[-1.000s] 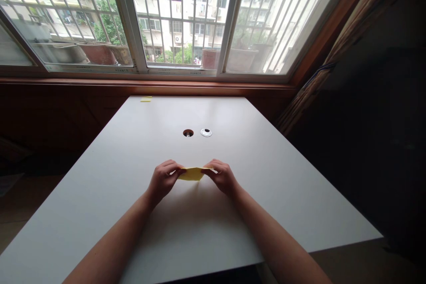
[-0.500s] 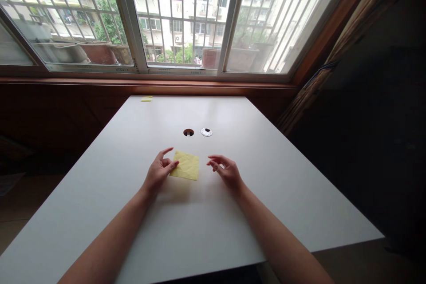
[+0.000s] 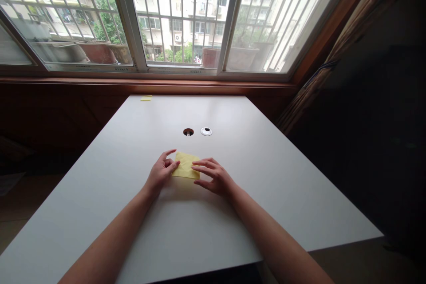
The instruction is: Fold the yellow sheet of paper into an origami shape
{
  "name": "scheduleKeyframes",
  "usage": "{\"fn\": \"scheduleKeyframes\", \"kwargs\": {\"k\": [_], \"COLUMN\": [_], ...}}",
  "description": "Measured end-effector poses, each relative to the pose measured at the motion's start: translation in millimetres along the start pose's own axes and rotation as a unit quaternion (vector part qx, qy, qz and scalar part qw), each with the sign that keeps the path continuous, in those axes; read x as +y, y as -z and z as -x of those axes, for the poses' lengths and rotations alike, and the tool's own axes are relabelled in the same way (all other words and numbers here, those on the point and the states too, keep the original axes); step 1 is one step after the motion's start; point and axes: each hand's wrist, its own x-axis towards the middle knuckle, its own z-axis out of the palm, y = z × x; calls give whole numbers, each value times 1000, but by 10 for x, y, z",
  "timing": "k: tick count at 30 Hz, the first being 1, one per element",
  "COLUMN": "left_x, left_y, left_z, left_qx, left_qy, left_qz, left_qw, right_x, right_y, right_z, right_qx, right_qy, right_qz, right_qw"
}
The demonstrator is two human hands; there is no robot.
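A creased yellow sticky note [image 3: 185,167] is held above the white table, casting a soft shadow below it. My left hand [image 3: 160,174] pinches its left edge between the thumb, which lies on top, and fingers partly hidden; the index finger sticks out past the upper corner. At the right edge is my right hand [image 3: 218,177], its fingers spread over the front of the note and the thumb apart beneath the lower right corner. Whether those fingertips touch the paper I cannot tell.
The white tabletop [image 3: 213,226] has a round cable hole [image 3: 188,132] with a silver ring-shaped cover [image 3: 206,132] beside it. Yellow paper strips [image 3: 146,98] lie at the far left corner. Beyond stands a barred window [image 3: 183,17]; a curtain [image 3: 319,73] hangs at the right.
My right hand has moved left onto the note's right side, its fingers opening wider. My left hand keeps its pinch and has barely shifted; the note tilts slightly.
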Motion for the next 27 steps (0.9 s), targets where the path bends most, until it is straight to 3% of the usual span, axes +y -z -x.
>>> {"fn": "scheduleKeyframes", "kwargs": {"k": [7,14,27], "left_x": [17,17,-88], "left_y": [14,7,0], "left_z": [-1,7,-39], "left_qx": [-12,-17,-84], "left_qy": [1,0,-7], "left_qz": [-14,-10,9], "left_qw": [1000,1000,996], "right_x": [-6,-8,-32], "right_y": [23,1,10], "right_z": [0,-5,-2], "right_qx": [23,33,88], "right_qy": [-22,-12,-17], "right_qz": [-57,-30,-25], "right_qw": [998,999,996]}}
